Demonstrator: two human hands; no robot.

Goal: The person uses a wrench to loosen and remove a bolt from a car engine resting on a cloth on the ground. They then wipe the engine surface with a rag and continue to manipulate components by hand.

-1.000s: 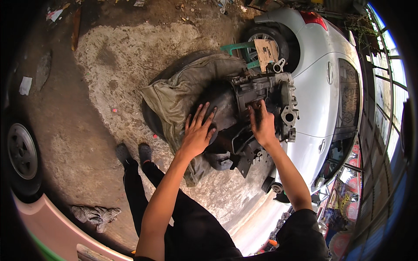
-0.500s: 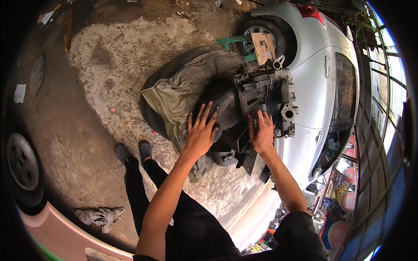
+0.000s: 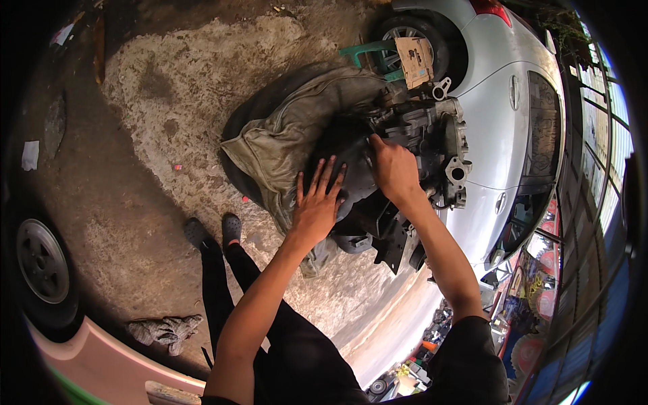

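I have the left hand [image 3: 314, 212] spread flat, gripping nothing, on the black housing [image 3: 347, 150] of the engine [image 3: 408, 125]; the right hand [image 3: 395, 165] curls at its edge, and I cannot tell what it grasps. The engine lies on draped cloth [image 3: 273, 138] over a tyre [image 3: 268, 101], beside a silver car [image 3: 489, 104].

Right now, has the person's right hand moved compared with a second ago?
Yes: judged against the metal flange with the round hole, the right hand has shifted left and slightly up the picture, toward the black rounded cover.
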